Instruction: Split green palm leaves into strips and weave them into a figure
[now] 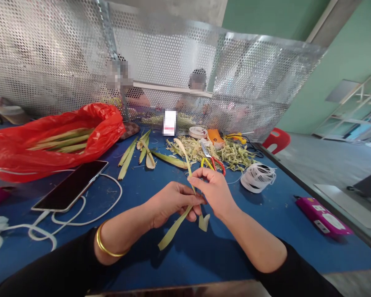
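Both hands meet above the blue table (235, 255), working on pale green leaf strips (175, 231). My left hand (174, 202), with a gold bangle at the wrist, is closed round the strips; one end hangs toward me and a short folded end (204, 222) shows below the fingers. My right hand (213, 189) pinches the strip just above, and its tip (182, 146) sticks up past the fingers. Where the strips cross is hidden by the fingers. Beyond my right hand lie scissors (214, 161) with red and yellow handles, beside piles of shredded leaf (238, 154).
A red plastic bag (108, 119) of long leaves stands left, near a phone (71, 185) on a white cable. Loose leaf pieces (128, 156) lie mid-table. To the right are a white string roll (256, 177) and a magenta packet (323, 216). A perforated screen (160, 49) closes the back.
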Demonstrator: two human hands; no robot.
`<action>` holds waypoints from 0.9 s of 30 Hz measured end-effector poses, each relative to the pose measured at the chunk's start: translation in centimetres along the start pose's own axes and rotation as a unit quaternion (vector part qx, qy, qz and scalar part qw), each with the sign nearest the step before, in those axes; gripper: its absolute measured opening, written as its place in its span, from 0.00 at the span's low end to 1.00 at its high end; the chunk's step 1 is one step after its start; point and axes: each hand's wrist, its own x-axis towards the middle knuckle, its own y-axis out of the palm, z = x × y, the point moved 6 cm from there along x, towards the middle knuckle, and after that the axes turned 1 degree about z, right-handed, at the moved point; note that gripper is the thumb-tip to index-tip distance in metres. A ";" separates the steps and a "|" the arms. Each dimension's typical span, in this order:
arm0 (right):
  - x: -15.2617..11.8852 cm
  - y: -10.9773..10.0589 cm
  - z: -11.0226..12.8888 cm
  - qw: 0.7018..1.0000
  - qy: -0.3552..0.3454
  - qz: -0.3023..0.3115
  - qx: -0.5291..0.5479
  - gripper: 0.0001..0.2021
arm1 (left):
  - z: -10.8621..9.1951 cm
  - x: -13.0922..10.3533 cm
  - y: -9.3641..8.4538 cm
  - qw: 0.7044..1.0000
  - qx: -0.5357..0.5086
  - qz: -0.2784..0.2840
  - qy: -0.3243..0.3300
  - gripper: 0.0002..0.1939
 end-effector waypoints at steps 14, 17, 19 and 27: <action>0.4 -2.3 1.8 0.978 -0.111 -0.080 -0.157 0.13 | -1.3 -0.2 -2.3 0.977 -0.204 -0.065 0.002 0.10; 0.4 -0.4 0.6 0.990 -0.034 0.066 -0.121 0.17 | -1.5 0.0 -3.1 0.972 -0.212 -0.096 0.022 0.09; 0.1 0.9 -0.2 0.987 0.007 0.151 -0.061 0.16 | -1.4 0.0 -3.4 0.969 -0.219 -0.109 0.017 0.10; -0.2 1.3 0.0 0.988 0.022 0.150 0.005 0.15 | -1.7 0.1 -3.9 0.969 -0.177 -0.152 0.083 0.08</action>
